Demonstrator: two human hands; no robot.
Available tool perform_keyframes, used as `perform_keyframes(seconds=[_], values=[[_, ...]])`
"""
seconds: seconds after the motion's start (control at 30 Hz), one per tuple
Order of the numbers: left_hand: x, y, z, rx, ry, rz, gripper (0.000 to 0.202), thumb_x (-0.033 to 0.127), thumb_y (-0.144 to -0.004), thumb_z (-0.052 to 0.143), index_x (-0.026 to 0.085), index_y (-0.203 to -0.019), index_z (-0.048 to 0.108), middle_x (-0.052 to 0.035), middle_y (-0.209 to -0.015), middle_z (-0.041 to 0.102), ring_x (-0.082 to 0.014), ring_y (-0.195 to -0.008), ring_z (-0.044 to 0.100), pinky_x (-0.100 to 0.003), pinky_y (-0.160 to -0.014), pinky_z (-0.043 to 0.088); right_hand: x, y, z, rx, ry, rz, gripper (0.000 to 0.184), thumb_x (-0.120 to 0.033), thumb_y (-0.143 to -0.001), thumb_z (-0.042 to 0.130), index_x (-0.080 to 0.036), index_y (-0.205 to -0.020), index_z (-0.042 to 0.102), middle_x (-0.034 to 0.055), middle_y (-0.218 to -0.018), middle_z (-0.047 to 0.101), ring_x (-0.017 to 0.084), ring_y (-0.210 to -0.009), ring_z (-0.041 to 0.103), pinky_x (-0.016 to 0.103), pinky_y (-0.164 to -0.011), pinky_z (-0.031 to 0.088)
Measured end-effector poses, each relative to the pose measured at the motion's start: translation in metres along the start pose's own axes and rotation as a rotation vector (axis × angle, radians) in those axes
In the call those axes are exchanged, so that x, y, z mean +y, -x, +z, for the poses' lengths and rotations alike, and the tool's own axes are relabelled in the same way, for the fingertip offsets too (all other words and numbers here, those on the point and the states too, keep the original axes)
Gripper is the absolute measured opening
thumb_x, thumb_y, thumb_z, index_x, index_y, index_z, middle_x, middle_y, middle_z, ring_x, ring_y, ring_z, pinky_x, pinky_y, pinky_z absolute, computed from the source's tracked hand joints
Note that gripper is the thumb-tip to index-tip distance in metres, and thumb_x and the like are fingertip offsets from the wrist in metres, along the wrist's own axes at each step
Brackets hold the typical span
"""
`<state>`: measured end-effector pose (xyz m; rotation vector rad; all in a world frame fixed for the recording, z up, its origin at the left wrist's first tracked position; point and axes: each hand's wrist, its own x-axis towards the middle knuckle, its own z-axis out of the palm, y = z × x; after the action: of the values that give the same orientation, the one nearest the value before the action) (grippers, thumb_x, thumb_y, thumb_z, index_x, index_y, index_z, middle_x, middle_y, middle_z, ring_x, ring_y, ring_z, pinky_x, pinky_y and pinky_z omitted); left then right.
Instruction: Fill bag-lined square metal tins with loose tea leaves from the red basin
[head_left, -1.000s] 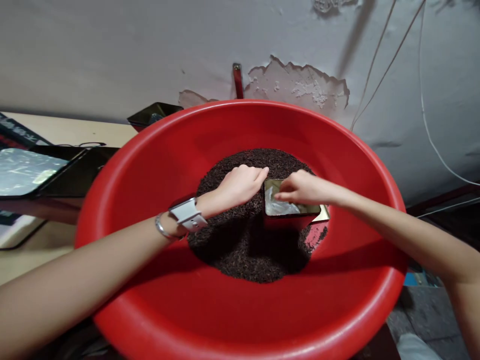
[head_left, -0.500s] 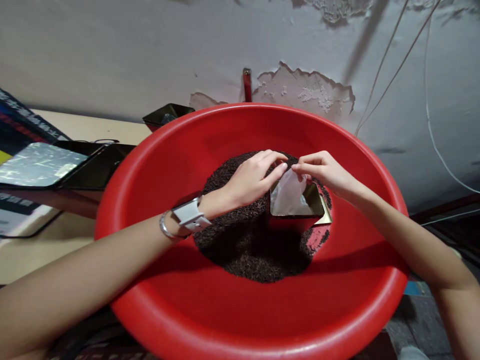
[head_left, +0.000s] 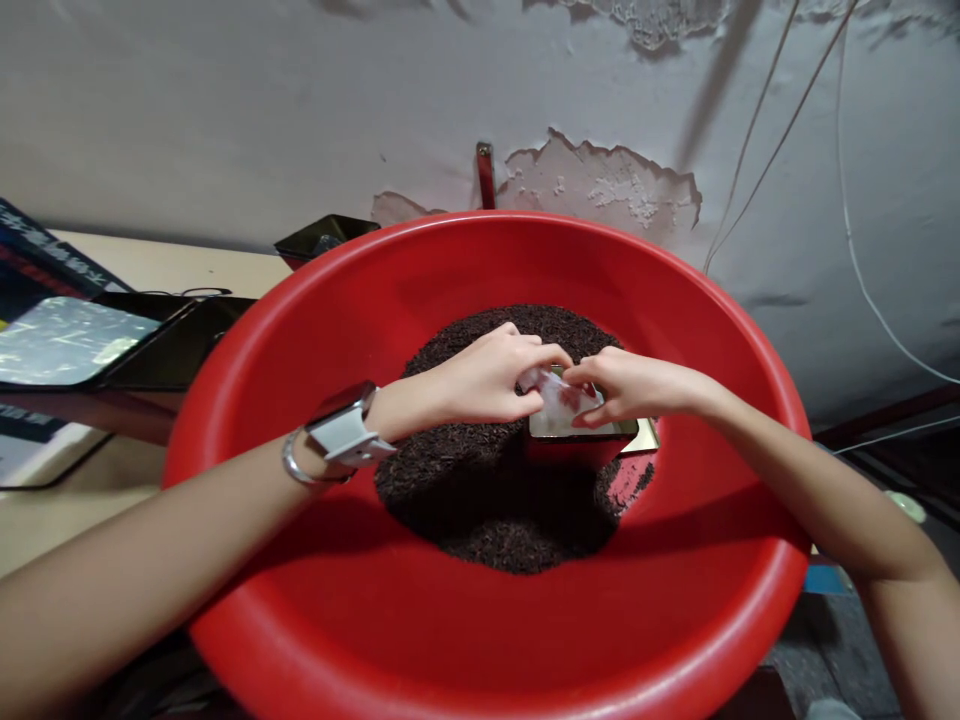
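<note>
A clear plastic bag (head_left: 561,408) lines an open rectangular tin (head_left: 581,450), which stands in a heap of dark, dry tea-like leaves (head_left: 465,470). The leaves lie in the bottom of a large red plastic basin (head_left: 420,630). My left hand (head_left: 499,378), wearing a pale watch and a bracelet, bends its fingers and thumb round the bag's left edge at the tin's mouth. On the other side, my right hand (head_left: 634,385) has its bent fingers and thumb on the bag's right edge. The inside of the tin is mostly hidden by the bag and fingers.
A gold-coloured flat piece, maybe a lid (head_left: 643,437), lies beside the tin. Left of the basin are a dark open container (head_left: 180,345), a silvery bag (head_left: 67,340) and another tin (head_left: 326,238). Cables (head_left: 757,150) hang along the peeling wall (head_left: 225,100).
Both hands have come down to the tin's mouth. The bag, pulled up to a peak by the right hand before, is now lower and spread between both hands.
</note>
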<state>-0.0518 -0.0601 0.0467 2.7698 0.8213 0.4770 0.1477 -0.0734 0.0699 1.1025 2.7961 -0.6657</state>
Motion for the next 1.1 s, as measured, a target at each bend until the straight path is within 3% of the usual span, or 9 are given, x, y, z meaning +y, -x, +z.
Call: perform_keyframes(seconds=[0.2,0.3,0.37,0.47,0.63,0.77,0.87,1.0,1.1], values=[[-0.008,-0.001,0.003,0.072,-0.258,-0.038,0.023,0.018,-0.075,0.042,0.021,-0.06,0.06,-0.0021,-0.062,0.062,-0.017,-0.074,0.053,-0.034,-0.079,0.035,-0.007,0.012,-0.018,0.144,0.11,-0.179,0.007,-0.013,-0.076,0.057,-0.016,-0.069,0.058,0.0018,-0.075,0.057,0.014,-0.078,0.046,0.024,-0.071,0.034],[-0.01,-0.001,0.001,0.104,-0.254,-0.066,0.023,0.016,-0.073,0.042,0.022,-0.058,0.059,-0.0012,-0.064,0.064,-0.0172,-0.076,0.053,-0.037,-0.085,0.033,-0.015,0.025,-0.03,0.11,0.057,-0.167,0.012,-0.02,-0.082,0.052,-0.017,-0.071,0.056,-0.0019,-0.067,0.054,0.009,-0.062,0.043,0.023,-0.061,0.031],[-0.009,0.0,-0.003,0.104,-0.252,-0.072,0.022,0.017,-0.072,0.043,0.022,-0.057,0.059,-0.0007,-0.066,0.065,-0.0174,-0.078,0.053,-0.04,-0.09,0.031,-0.018,0.032,-0.033,0.071,0.087,-0.064,0.026,-0.029,-0.089,0.046,-0.018,-0.068,0.055,-0.0035,-0.056,0.048,0.007,-0.05,0.035,0.024,-0.054,0.026],[-0.003,0.002,-0.012,0.081,-0.267,-0.058,0.021,0.02,-0.071,0.044,0.022,-0.054,0.057,-0.0019,-0.066,0.066,-0.019,-0.08,0.053,-0.041,-0.09,0.031,-0.02,0.039,-0.03,0.151,0.224,0.176,0.046,-0.038,-0.093,0.04,-0.018,-0.054,0.05,-0.0018,-0.046,0.04,0.007,-0.042,0.027,0.027,-0.05,0.02],[0.016,0.008,-0.023,0.057,-0.28,-0.097,0.034,0.032,-0.079,0.042,0.021,-0.051,0.057,-0.0041,-0.064,0.064,-0.0209,-0.081,0.053,-0.04,-0.087,0.033,-0.022,0.044,-0.021,0.233,0.448,0.455,0.038,-0.028,-0.082,0.059,-0.018,-0.047,0.048,-0.0008,-0.043,0.036,0.007,-0.04,0.024,0.029,-0.049,0.017],[0.03,0.01,-0.013,0.018,-0.429,-0.281,0.051,0.034,-0.093,0.028,0.019,-0.061,0.066,-0.0085,-0.067,0.065,-0.0231,-0.079,0.057,-0.036,-0.073,0.037,-0.033,0.044,-0.014,0.219,0.536,0.505,0.024,-0.028,-0.076,0.068,-0.019,-0.057,0.057,0.0035,-0.051,0.047,0.01,-0.042,0.038,0.028,-0.048,0.017],[0.038,0.012,-0.004,-0.063,-0.521,-0.341,0.042,0.04,-0.093,0.038,0.017,-0.075,0.069,-0.0107,-0.079,0.069,-0.0268,-0.082,0.061,-0.033,-0.062,0.036,-0.042,0.041,-0.009,0.139,0.57,0.559,0.016,-0.032,-0.078,0.069,-0.018,-0.072,0.065,0.0115,-0.069,0.062,0.019,-0.055,0.056,0.028,-0.046,0.02],[0.047,0.014,-0.001,-0.158,-0.603,-0.398,0.039,0.051,-0.084,0.057,0.014,-0.095,0.066,-0.0139,-0.092,0.07,-0.0311,-0.088,0.064,-0.031,-0.057,0.037,-0.045,0.037,-0.006,0.039,0.641,0.605,0.033,-0.041,-0.078,0.069,-0.012,-0.093,0.068,0.0236,-0.104,0.063,0.027,-0.075,0.064,0.028,-0.047,0.029],[0.05,0.015,-0.002,-0.261,-0.618,-0.48,0.052,0.053,-0.082,0.058,0.012,-0.113,0.06,-0.0161,-0.09,0.07,-0.0327,-0.085,0.065,-0.03,-0.056,0.038,-0.041,0.036,-0.004,-0.016,0.639,0.588,0.035,-0.044,-0.08,0.066,-0.012,-0.096,0.067,0.0208,-0.106,0.063,0.028,-0.084,0.065,0.027,-0.051,0.036]])
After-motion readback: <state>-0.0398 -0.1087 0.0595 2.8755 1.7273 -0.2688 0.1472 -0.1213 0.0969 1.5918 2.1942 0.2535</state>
